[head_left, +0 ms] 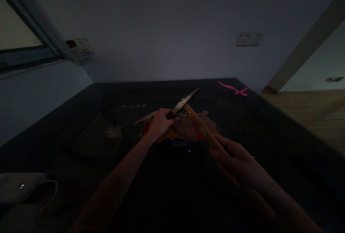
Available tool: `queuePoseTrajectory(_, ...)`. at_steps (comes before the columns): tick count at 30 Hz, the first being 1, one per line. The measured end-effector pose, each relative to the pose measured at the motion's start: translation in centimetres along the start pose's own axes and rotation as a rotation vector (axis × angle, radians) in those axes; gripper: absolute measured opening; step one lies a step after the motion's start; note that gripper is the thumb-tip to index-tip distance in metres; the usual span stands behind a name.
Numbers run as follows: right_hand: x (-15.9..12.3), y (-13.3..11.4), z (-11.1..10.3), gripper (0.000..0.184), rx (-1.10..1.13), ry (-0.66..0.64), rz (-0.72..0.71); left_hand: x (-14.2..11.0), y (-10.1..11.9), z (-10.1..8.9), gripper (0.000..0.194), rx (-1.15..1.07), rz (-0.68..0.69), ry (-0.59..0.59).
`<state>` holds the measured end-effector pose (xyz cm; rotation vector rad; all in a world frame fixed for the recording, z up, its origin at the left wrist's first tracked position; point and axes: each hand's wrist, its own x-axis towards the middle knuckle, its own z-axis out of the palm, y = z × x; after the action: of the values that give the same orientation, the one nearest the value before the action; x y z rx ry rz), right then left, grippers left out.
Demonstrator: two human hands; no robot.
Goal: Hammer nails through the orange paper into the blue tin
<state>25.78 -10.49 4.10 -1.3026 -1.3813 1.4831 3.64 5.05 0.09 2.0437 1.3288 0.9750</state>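
A small hand pick with a long narrow metal head [182, 103] and a wooden handle [196, 118] is tilted across the middle of the view. My right hand [230, 157] wraps round the lower handle. At the near-left end of the head is my left hand [161, 121], its thumb and fingers closed on the metal. Under the tool lies a bundle [184, 128] with spotted tan, orange and red patches, which looks like patterned cloth or wrapping. My left hand partly covers it, and dim light hides its exact kind.
The dark glossy tabletop [172, 186] meets the wall behind. A pink ribbon bow [237, 91] lies at the back right. At the near left is a white device [23, 186] with a cable. Sockets [250, 38] are on the wall; wooden flooring [315, 114] shows at right.
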Motion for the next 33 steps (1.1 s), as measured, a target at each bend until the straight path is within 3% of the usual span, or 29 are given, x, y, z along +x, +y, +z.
queuePoseTrajectory(10,-0.06,0.51,-0.44,0.064,-0.003,0.014,0.006,-0.07,0.23,0.17,0.009,-0.119,0.003,0.007)
queuePoseTrajectory(18,0.02,0.6,-0.57,0.059,-0.001,0.035,-0.023,0.12,-0.48,-0.35,0.008,-0.097,0.087,-0.084)
queuePoseTrajectory(33,0.0,0.6,-0.5,0.057,-0.007,0.055,-0.01,-0.19,-0.24,0.31,0.007,-0.067,0.088,0.012)
